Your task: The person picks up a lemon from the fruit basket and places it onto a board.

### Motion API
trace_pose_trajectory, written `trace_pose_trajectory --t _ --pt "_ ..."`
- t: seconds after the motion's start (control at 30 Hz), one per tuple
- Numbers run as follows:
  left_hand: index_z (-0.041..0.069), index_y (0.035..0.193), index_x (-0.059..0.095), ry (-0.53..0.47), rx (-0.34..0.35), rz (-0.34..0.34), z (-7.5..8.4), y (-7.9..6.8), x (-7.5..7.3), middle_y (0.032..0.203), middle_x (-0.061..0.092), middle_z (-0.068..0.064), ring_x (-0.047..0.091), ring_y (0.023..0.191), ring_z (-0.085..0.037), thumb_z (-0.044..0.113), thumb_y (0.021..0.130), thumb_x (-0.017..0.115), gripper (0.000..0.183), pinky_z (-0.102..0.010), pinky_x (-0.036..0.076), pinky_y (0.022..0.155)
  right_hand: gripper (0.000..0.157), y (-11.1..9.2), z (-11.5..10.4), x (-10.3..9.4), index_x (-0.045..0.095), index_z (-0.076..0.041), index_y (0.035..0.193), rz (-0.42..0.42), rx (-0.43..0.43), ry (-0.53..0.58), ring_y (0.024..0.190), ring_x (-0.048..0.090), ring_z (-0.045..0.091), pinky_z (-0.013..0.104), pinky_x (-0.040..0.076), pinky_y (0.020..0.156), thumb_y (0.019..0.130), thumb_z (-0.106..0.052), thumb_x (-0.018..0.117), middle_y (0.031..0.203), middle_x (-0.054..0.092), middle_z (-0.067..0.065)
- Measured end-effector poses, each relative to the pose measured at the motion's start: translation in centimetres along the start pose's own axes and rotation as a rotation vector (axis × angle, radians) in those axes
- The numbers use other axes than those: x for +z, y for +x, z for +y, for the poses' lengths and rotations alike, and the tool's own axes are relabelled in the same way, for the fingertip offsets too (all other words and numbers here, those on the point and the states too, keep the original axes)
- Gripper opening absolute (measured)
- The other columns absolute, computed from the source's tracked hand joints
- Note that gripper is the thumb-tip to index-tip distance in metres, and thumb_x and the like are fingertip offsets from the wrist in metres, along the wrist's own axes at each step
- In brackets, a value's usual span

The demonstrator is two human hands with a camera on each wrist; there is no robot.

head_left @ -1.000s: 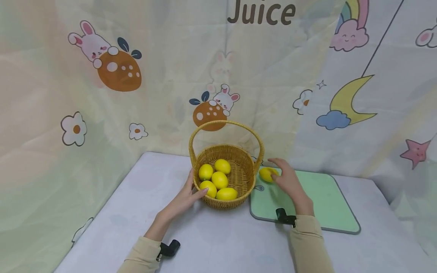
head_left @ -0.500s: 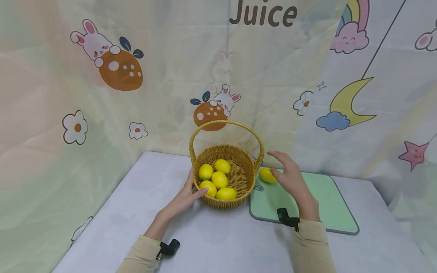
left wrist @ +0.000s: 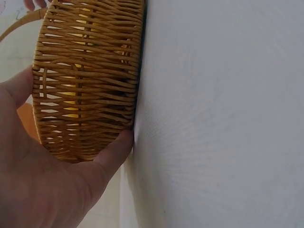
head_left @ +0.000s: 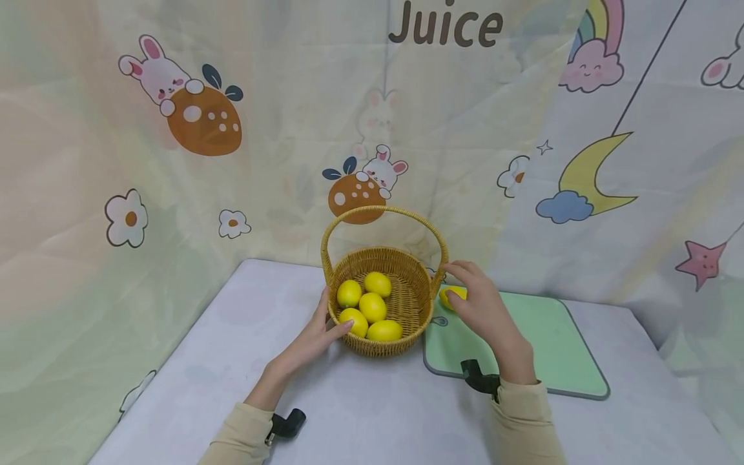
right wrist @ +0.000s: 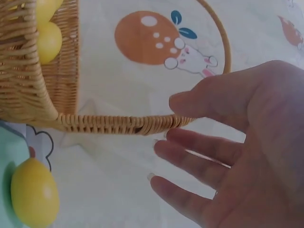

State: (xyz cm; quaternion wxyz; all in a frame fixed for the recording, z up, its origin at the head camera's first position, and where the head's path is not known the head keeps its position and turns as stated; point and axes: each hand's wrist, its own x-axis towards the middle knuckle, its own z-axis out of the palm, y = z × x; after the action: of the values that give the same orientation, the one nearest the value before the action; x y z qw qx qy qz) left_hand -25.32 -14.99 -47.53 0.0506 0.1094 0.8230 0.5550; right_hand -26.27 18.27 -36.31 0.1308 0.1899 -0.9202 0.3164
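Observation:
A round wicker basket [head_left: 411, 303] with a tall arched handle [head_left: 383, 208] stands on the white table, with several yellow lemons [head_left: 372, 307] in its left half. My left hand [head_left: 310, 337] grips the basket's left side, thumb at the rim; in the left wrist view a fingertip [left wrist: 124, 137] reaches the base of the weave. Beside the handle's right foot is my right hand [head_left: 485, 307], holding nothing. The right wrist view shows its thumb and spread fingers on either side of the handle. Another lemon [right wrist: 34, 194] lies on the board, partly covered by this hand in the head view.
A light green cutting board [head_left: 558, 349] with a grey edge lies to the right of the basket. Behind the white table [head_left: 360, 413] hangs a printed cloth [head_left: 279, 129] with rabbits and flowers, close to the basket's back.
My right hand first lifts back off the lemon on the board, leaving it there, then moves left to the basket's handle. The left hand and the basket stay in place.

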Motion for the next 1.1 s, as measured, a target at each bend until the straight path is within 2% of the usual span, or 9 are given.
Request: trace_pose_trajectory --t 0.17,0.27,0.5,0.63,0.83,1.1 --pt "0.040 0.156 -0.016 -0.005 -0.003 -0.003 0.1 0.0 -0.1 0.167 -0.014 0.008 0.008 0.156 -0.027 0.048 0.096 0.060 0.097 -0.060 0.009 0.123 0.040 -0.2 -1.2 0.4 0.063 -0.010 0.131 0.024 -0.037 -0.037 0.107 0.063 0.031 0.049 0.053 0.088 0.091 -0.006 0.062 0.121 0.067 0.012" --pt "0.039 0.156 -0.016 -0.001 0.001 -0.004 0.0 0.0 -0.1 0.167 -0.014 0.006 0.007 0.156 -0.028 0.049 0.096 0.060 0.097 -0.060 0.009 0.123 0.040 -0.1 -1.7 1.1 0.064 -0.009 0.130 0.000 -0.075 -0.032 0.104 0.064 0.029 0.044 0.054 0.085 0.090 -0.004 0.063 0.119 0.069 0.011" --pt "0.039 0.156 -0.016 -0.005 -0.009 -0.004 -0.2 0.0 -0.1 0.167 -0.013 0.007 0.008 0.156 -0.028 0.053 0.095 0.061 0.099 -0.062 0.010 0.122 0.042 0.0 -2.4 3.6 0.062 -0.010 0.133 -0.116 -0.085 -0.028 0.125 0.059 0.030 0.050 0.051 0.099 0.091 -0.008 0.067 0.132 0.065 0.008" --pt "0.038 0.156 -0.015 -0.013 0.002 -0.006 -0.2 -0.1 -0.1 0.167 -0.012 0.007 0.010 0.156 -0.030 0.053 0.094 0.061 0.099 -0.062 0.011 0.122 0.045 0.1 -2.4 5.0 0.061 -0.010 0.135 -0.187 -0.085 -0.028 0.121 0.061 0.029 0.048 0.052 0.098 0.091 -0.010 0.066 0.134 0.064 0.009" --pt "0.038 0.157 -0.015 -0.008 0.004 -0.005 -0.2 -0.1 0.0 0.167 -0.011 0.007 0.010 0.156 -0.029 0.053 0.094 0.060 0.099 -0.063 0.012 0.122 0.045 0.4 -1.7 7.0 0.061 -0.008 0.135 -0.310 -0.040 0.062 0.126 0.058 0.031 0.050 0.049 0.103 0.091 -0.010 0.066 0.136 0.062 0.010" --pt "0.037 0.157 -0.015 0.004 -0.010 -0.007 -0.2 -0.1 -0.1 0.167 -0.013 0.007 0.007 0.156 -0.027 0.053 0.095 0.060 0.099 -0.060 0.011 0.123 0.045 0.9 -1.2 8.8 0.064 -0.009 0.132 -0.368 -0.007 0.054 0.132 0.054 0.027 0.049 0.044 0.109 0.087 -0.010 0.072 0.135 0.063 0.006"
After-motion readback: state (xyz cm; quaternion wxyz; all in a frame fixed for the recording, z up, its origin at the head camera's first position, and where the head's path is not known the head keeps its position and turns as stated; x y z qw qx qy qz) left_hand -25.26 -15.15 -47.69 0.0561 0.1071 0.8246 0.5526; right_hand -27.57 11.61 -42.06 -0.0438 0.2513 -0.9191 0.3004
